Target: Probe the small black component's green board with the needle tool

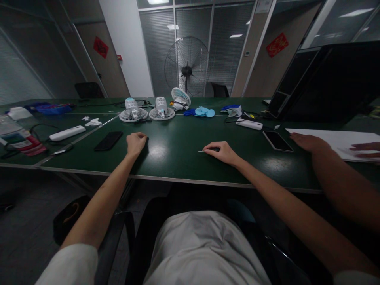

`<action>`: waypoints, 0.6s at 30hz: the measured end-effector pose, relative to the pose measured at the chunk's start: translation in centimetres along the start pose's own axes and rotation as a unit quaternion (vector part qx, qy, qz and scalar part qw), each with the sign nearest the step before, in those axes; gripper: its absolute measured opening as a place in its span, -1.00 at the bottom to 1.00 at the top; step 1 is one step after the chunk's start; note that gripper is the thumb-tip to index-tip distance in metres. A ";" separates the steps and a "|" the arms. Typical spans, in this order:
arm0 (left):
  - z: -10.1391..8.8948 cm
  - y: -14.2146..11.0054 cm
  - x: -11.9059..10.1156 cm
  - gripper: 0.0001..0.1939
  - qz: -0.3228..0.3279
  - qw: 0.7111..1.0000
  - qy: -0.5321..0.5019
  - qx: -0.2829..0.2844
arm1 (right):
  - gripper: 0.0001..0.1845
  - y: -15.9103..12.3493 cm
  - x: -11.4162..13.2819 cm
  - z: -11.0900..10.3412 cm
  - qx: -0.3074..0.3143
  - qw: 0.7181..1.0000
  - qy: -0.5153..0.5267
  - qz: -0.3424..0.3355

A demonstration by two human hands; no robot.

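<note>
My left hand (136,143) rests on the green table with its fingers curled closed; whatever may be inside them is hidden. A black phone (109,141) lies just left of it. Farther right, my right hand (221,152) pinches a thin, pale, needle-like piece (200,151) between thumb and fingertips, low over the tabletop. That piece points left, and its exact kind is too small to make out. Bare green table (175,152) lies between my two hands.
Behind my hands stand several small white fans (161,109) and light-blue fan blades (204,112). Power strips (249,124) lie on both sides. At right are another phone (278,141), a co-worker's hand (308,141) on white paper (335,144), and a large monitor (329,83). A plastic bottle (18,136) is at left.
</note>
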State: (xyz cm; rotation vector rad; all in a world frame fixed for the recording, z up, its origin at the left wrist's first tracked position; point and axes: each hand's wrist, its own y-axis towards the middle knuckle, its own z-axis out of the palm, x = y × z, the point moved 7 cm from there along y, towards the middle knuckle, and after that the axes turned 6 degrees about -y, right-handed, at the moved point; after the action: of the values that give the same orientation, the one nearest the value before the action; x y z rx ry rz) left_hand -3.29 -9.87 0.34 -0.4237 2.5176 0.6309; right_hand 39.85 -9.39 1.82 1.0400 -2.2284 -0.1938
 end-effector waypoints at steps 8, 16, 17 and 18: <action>0.6 -0.8 -1.3 -0.64 0.046 0.999 0.018 0.018 | -0.74 0.1 -0.1 0.1 0.000 1.000 -0.002 -0.003; 0.8 0.0 -1.5 -0.66 0.070 0.996 0.015 0.059 | -0.75 0.1 -0.2 0.1 0.002 1.000 0.000 -0.001; 0.8 0.0 -1.5 -0.66 0.070 0.995 0.016 0.063 | -0.76 0.1 -0.2 0.1 0.001 1.000 0.000 -0.001; 0.8 0.1 -1.5 -0.66 0.070 0.995 0.016 0.066 | -0.76 0.1 -0.2 0.0 0.001 1.000 0.001 -0.001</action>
State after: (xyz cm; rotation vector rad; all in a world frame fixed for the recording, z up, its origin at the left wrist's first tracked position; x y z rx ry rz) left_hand -1.78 -9.13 0.51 -0.2129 2.6185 0.5089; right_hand 39.85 -9.23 1.73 1.0437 -2.2256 -0.1919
